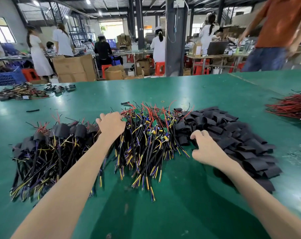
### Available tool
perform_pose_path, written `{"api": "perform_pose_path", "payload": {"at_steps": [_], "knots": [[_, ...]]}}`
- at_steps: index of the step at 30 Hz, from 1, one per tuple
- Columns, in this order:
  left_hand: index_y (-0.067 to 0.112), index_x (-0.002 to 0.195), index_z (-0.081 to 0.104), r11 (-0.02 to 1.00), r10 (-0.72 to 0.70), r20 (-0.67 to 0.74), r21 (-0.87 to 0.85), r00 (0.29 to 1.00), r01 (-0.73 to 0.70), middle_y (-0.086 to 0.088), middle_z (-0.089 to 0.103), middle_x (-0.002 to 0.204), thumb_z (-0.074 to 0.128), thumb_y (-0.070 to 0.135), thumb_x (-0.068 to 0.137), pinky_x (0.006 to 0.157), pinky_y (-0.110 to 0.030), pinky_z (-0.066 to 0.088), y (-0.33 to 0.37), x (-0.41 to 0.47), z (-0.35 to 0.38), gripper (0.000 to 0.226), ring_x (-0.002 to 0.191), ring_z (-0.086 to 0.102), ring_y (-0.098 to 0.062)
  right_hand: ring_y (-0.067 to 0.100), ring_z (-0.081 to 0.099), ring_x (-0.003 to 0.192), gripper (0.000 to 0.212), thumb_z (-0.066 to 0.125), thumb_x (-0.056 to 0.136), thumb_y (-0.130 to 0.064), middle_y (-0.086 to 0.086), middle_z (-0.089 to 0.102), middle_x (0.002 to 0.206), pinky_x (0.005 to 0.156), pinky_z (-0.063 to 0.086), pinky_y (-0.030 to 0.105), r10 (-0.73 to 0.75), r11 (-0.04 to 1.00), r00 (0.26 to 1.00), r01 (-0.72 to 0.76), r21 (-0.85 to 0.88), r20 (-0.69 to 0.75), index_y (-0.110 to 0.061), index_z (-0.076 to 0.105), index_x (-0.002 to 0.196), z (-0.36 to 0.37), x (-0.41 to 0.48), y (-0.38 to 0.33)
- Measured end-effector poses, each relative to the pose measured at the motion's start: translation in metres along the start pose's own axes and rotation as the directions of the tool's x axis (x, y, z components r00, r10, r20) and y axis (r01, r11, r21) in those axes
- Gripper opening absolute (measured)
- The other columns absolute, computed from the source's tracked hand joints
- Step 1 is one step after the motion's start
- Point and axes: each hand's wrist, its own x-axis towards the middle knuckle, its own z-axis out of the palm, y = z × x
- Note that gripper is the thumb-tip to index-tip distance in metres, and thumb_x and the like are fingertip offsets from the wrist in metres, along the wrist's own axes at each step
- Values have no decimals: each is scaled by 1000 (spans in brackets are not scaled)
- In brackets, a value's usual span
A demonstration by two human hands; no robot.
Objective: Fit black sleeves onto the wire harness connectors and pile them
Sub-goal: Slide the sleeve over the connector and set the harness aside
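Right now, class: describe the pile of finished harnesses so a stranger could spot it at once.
Start at the green table. Three heaps lie before the person; take the leftmost heap, left of the left hand. Only its harnesses wear black sleeves on their far ends.

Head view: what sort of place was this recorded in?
Most likely a factory floor for electronics assembly. A long green table holds heaps of wire harnesses and black sleeves, and behind it workers stand at benches among cardboard boxes.
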Motion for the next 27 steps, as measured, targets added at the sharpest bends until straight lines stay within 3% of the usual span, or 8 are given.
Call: {"api": "perform_pose_path", "payload": {"at_steps": [5, 8, 10, 13, 17, 19, 23, 27], "knots": [[10, 106, 56, 998, 27, -181, -52, 983, -37, -15, 64, 93, 54, 7, 82, 94, -40, 23, 12, -9, -8, 24, 109, 45, -31, 22, 40, 92, 43, 49, 72, 1, 5, 34, 108, 75, 36, 30, -20, 997, 988, 31, -72, 155, -14, 43, 111, -1, 0, 5], [6, 108, 55, 967, 76, -346, -203, 935, -153, -14, 63, 100, 52, 6, 88, 96, -39, 28, 20, -10, -29, 20, 104, 50, -30, 26, 44, 109, 39, 52, 80, -1, 8, 42, 115, 89, 40, 34, -35, 982, 986, 65, -180, 165, -15, 49, 116, 0, 1, 10], [2, 114, 53, 878, 88, -362, -411, 928, -243, -17, 56, 114, 48, 5, 92, 90, -32, 37, 26, -8, -52, 23, 100, 51, -26, 28, 42, 114, 37, 58, 86, -12, 10, 43, 119, 95, 38, 36, -22, 972, 987, 59, -227, 160, -14, 50, 122, 0, 2, 9], [4, 125, 53, 733, 157, -420, -557, 894, -391, -14, 45, 118, 45, 4, 94, 87, -35, 52, 31, -10, -91, 31, 95, 59, -27, 32, 39, 116, 43, 63, 86, -25, 13, 41, 121, 97, 38, 38, 56, 966, 980, -6, -257, 190, -11, 50, 124, -1, 2, 4], [5, 127, 55, 700, 367, -676, -252, 639, -668, -19, 49, 115, 44, 1, 92, 90, -3, 31, 29, -29, -139, 36, 95, 45, -10, 33, 35, 118, 45, 62, 86, -25, 14, 37, 123, 97, 35, 39, 71, 970, 989, -37, -238, 133, -14, 47, 127, -1, -2, 1], [4, 125, 57, 666, 498, -665, -118, 557, -737, -20, 50, 115, 42, 3, 91, 90, -4, 28, 22, -41, -144, 37, 99, 45, -15, 32, 35, 116, 45, 61, 86, -21, 14, 37, 121, 98, 33, 35, 22, 992, 999, -17, -124, 41, -12, 47, 128, -1, -3, 0], [6, 117, 63, 719, 615, -492, 27, 617, -695, -16, 56, 106, 45, 24, 94, 91, -43, 42, 4, -71, -99, 34, 98, 53, -33, 30, 43, 110, 43, 66, 83, -16, 13, 45, 111, 93, 33, 31, -67, 994, 991, 77, 78, -117, -9, 53, 123, -4, -5, -9], [9, 97, 72, 753, 563, -472, -45, 678, -656, -9, 63, 94, 51, 27, 92, 77, -45, 46, -18, -97, -44, 28, 84, 58, -32, 26, 48, 104, 42, 71, 79, -11, 8, 47, 103, 85, 31, 25, -148, 972, 975, 175, 159, -168, -8, 57, 119, 2, -8, -20]]}}
